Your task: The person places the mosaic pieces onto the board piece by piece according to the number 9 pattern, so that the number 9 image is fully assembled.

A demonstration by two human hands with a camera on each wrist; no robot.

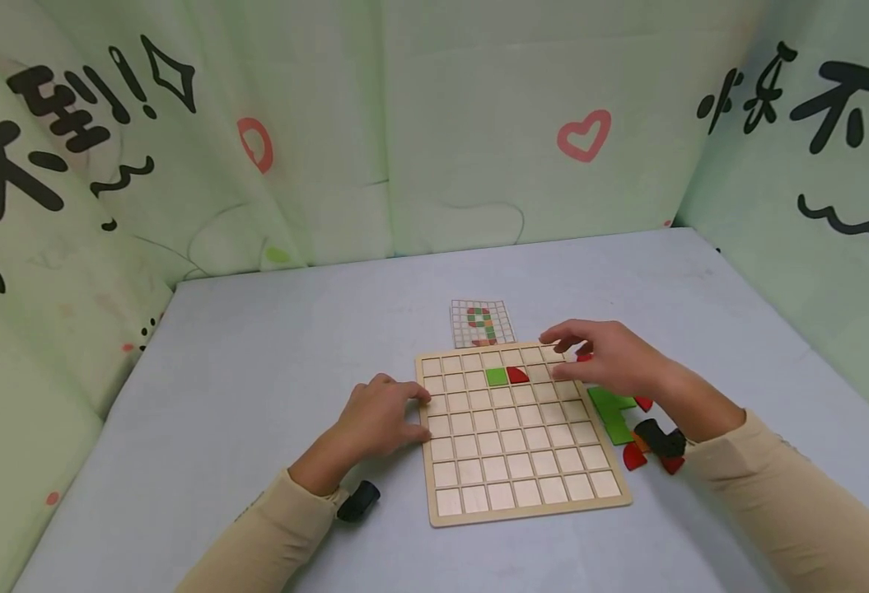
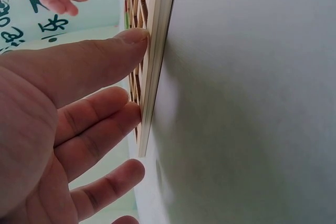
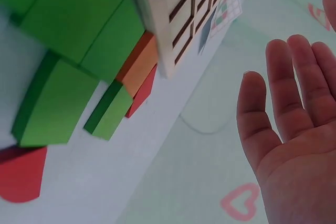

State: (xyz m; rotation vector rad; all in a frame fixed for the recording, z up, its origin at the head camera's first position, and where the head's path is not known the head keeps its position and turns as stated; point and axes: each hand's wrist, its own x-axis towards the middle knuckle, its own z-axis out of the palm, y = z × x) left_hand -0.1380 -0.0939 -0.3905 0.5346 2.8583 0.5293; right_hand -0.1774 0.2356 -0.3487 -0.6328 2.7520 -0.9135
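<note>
A wooden grid board (image 1: 530, 512) lies on the table, with a green square block (image 1: 497, 377) and a red quarter-round block (image 1: 517, 375) side by side in its second row from the far edge. My left hand (image 1: 378, 416) touches the board's left edge with thumb and fingertips, the fingers fairly straight. In the left wrist view, the thumb (image 2: 105, 61) rests at the rim. Over the far right corner hovers my right hand (image 1: 612, 356), fingers loosely bent. The right wrist view shows its palm (image 3: 304, 166) bare, with nothing held.
Right of the board lie several loose blocks: green ones (image 1: 612, 420), red quarter-rounds (image 1: 634, 458) and an orange one (image 1: 640, 443), partly under the right wrist. A printed pattern card (image 1: 482, 323) lies just beyond the far edge. Printed curtains (image 1: 449, 148) enclose the table's back and sides.
</note>
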